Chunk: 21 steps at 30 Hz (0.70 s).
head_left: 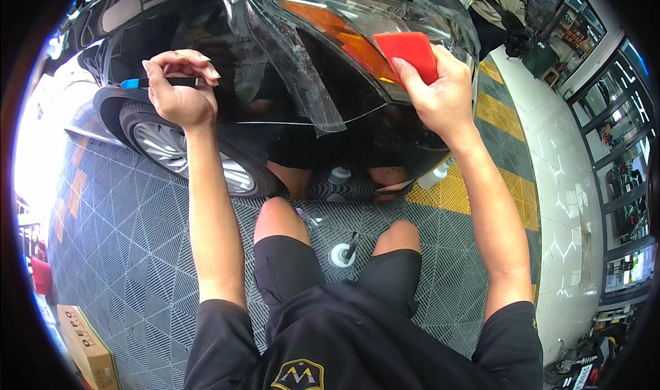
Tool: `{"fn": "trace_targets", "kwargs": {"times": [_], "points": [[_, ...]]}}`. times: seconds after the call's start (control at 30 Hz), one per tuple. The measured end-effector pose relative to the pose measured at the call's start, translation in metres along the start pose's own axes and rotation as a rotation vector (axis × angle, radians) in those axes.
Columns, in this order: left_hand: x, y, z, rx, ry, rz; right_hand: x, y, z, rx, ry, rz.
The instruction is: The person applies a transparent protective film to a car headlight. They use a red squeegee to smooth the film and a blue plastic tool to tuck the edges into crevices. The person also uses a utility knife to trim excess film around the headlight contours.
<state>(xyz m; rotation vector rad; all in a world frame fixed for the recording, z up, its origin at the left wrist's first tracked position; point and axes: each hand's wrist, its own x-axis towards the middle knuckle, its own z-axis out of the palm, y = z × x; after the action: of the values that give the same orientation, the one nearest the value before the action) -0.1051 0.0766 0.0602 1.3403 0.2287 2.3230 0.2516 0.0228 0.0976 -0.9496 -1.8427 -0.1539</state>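
Observation:
My right hand (447, 94) grips a red squeegee (405, 51), thumb on its near face, in front of the headlight (357, 18) of a black car. Whether the blade touches the lens I cannot tell. In front of the black fender, my left hand (182, 91) is raised with its fingers curled. A slim black tool with a blue end (137, 84) lies across it, held at the thumb; its exact kind is unclear. Between my hands, a strip of clear film (292, 67) hangs down over the bodywork beside the orange part of the lamp.
The car's wheel (165, 146) is at the left. A white spray bottle (342, 254) stands between my knees, and another bottle (434, 175) is by the bumper. A cardboard box (88, 345) sits at lower left. Another person (491, 5) is beyond the car's front.

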Motion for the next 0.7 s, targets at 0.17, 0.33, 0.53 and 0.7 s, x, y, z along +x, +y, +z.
{"fn": "trace_targets", "kwargs": {"times": [0.17, 0.33, 0.53, 0.7], "points": [[-0.004, 0.002, -0.005, 0.005, -0.014, -0.011, -0.001, -0.006, 0.014, -0.119, 0.012, -0.18], [-0.004, 0.005, -0.001, 0.061, -0.024, 0.038, -0.003, -0.01, 0.019, -0.259, -0.051, -0.315], [-0.001, 0.002, -0.003, 0.056, -0.02, 0.024, -0.01, 0.0, 0.011, 0.075, 0.035, -0.061], [0.003, -0.004, -0.005, 0.07, -0.043, 0.016, -0.031, 0.036, -0.003, 0.095, 0.185, 0.09]]}}
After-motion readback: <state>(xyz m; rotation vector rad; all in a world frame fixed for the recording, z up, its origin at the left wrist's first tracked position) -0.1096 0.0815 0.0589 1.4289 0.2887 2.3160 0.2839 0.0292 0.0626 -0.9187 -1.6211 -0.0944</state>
